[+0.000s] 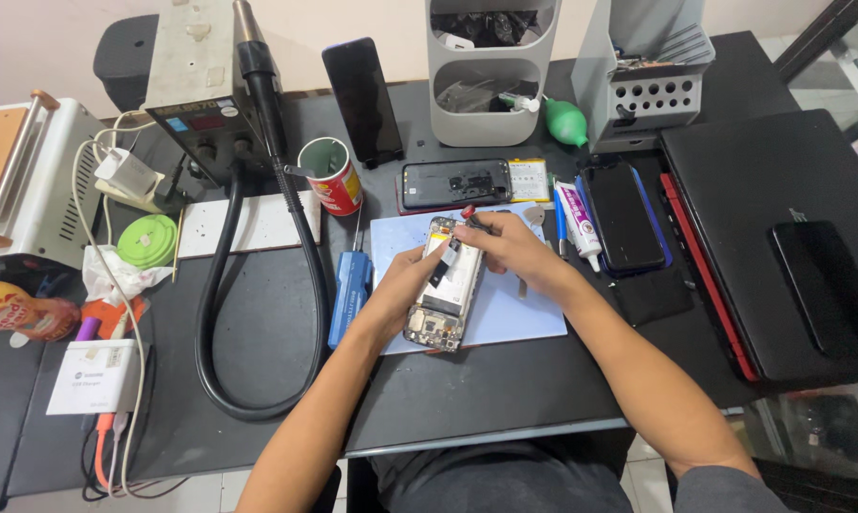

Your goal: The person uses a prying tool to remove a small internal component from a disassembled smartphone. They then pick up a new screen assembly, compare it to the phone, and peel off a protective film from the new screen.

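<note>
An opened phone (440, 302) with its back removed lies on a pale blue work mat (524, 309) in the middle of the dark desk. My left hand (398, 290) rests on the phone's left side, thumb and fingers pinching a small black flex strip (439, 274) over the battery area. My right hand (505, 249) is over the phone's top end and grips a thin tool with a red tip (471, 215). The phone's circuit board shows at its lower end.
Behind the mat lie a black phone back (452, 182), a yellow-labelled battery (528, 180), a glue tube (575, 217) and a dark phone (624, 217). A blue tool (349, 294), red cup (332, 175), hot-air station (201, 85) with hose, and closed laptop (780, 237) surround it.
</note>
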A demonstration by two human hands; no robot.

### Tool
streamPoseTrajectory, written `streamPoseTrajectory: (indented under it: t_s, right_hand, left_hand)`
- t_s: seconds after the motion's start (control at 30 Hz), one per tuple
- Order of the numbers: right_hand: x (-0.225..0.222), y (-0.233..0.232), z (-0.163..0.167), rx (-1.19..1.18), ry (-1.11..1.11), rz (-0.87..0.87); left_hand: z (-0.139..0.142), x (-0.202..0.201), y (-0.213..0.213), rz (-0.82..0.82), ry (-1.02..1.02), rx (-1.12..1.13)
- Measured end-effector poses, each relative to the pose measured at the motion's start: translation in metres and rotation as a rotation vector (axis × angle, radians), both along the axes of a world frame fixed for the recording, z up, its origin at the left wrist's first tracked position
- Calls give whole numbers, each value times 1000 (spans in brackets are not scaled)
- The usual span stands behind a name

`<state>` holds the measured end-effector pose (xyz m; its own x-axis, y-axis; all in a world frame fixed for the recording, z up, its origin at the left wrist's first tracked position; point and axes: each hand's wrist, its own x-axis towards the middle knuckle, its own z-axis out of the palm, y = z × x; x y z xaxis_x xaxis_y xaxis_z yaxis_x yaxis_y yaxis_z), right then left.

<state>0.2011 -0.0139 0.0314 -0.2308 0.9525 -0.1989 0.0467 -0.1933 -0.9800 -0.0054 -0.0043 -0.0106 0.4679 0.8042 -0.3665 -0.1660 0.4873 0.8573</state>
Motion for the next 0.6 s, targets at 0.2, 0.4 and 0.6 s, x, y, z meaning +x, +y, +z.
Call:
streamPoseTrajectory:
  t_s: [0.2, 0.4, 0.6]
  right_hand:
    - [-1, -2, 5, -34, 45, 28]
    - [0, -3, 0, 30, 180, 48]
    - [2, -3, -2, 67, 291, 59]
  left_hand:
    - [-11, -1, 2, -6, -56, -5]
    - [-6, -1, 0, 3, -92, 74]
    - [23, 2, -11, 5, 3, 36]
